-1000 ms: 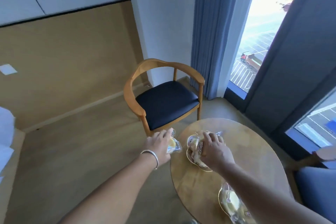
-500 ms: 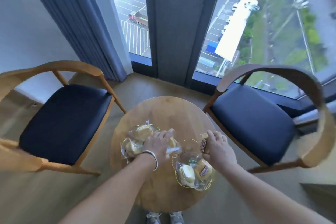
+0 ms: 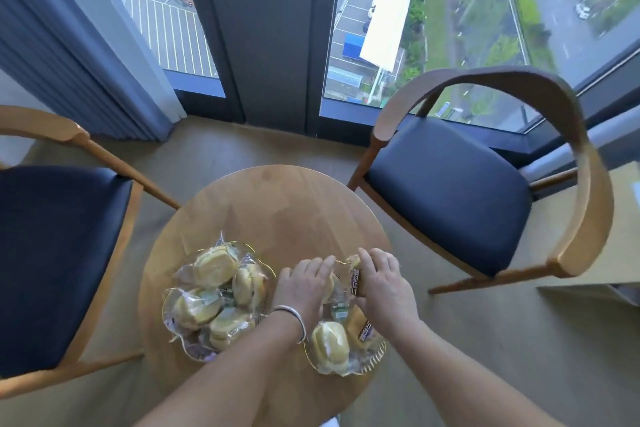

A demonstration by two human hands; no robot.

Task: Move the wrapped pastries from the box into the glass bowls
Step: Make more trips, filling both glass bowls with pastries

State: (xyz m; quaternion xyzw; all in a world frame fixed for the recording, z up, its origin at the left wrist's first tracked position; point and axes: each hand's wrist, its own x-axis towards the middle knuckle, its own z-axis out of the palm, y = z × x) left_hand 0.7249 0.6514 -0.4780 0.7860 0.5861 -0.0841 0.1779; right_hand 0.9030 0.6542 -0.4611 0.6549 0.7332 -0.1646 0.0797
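Two gold-rimmed glass bowls stand on a round wooden table (image 3: 284, 204). The left bowl (image 3: 188, 350) holds several wrapped yellow pastries (image 3: 211, 269). The right bowl (image 3: 372, 362) holds a few more pastries (image 3: 329, 345). My left hand (image 3: 303, 286), with a silver bracelet on its wrist, grips a wrapped pastry over the right bowl's far side. My right hand (image 3: 386, 286) grips a brown-labelled wrapped pastry (image 3: 356, 279) right beside it. The two hands almost touch. No box is in view.
A wooden armchair with a dark blue seat (image 3: 59, 253) stands left of the table, and another (image 3: 446, 191) stands to its right. Beyond are floor-length windows, a dark frame post (image 3: 263, 31) and a blue curtain (image 3: 65, 45). A light wooden surface (image 3: 623, 236) lies at the far right.
The view swung from the left chair to the table and windows. My left hand carried its pastry rightward from beside the left bowl to over the right bowl, next to my right hand.
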